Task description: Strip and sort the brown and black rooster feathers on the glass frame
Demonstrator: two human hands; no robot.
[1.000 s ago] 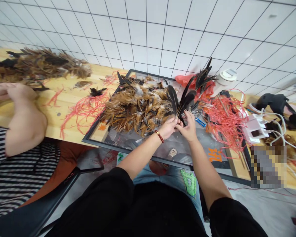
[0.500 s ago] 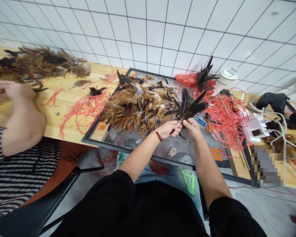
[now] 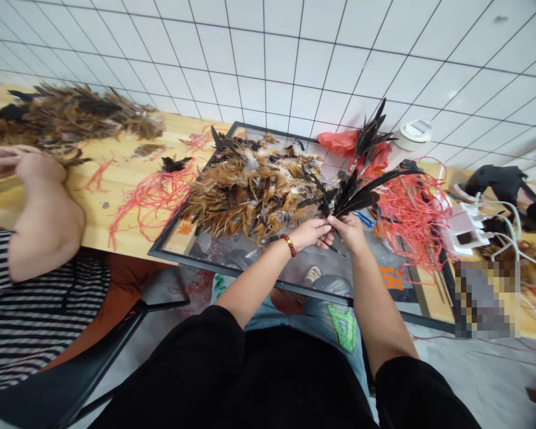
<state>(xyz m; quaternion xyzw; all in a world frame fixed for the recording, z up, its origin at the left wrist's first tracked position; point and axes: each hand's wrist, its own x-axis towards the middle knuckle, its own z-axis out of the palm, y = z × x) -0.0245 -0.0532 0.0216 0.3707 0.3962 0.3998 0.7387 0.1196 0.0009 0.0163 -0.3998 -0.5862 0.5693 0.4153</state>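
Both my hands meet over the glass-topped frame [image 3: 259, 280], their fingers pinched at the base of a bunch of black feathers [image 3: 355, 193]. My left hand [image 3: 311, 232], with a red bead bracelet at the wrist, grips the quill ends from the left. From the right, my right hand [image 3: 349, 231] presses thumb and fingers on the same bunch. The feathers fan up and to the right, one long plume reaching over the red strings. A heap of brown feathers [image 3: 254, 190] lies just left of the bunch. Blue snips [image 3: 364, 219] rest beside my right hand.
Tangled red strings [image 3: 411, 208] lie to the right, near a white charger [image 3: 467, 229] with cables. Behind stand a white cup [image 3: 413, 140] and black feathers on a red plastic bag [image 3: 337, 143]. At left, a co-worker's arm [image 3: 49, 208] rests by another feather pile [image 3: 89, 113].
The black feathers have spread and tilted lower to the right, with a long plume now sticking out sideways. My hands have stayed nearly in place, fingers shifting slightly.
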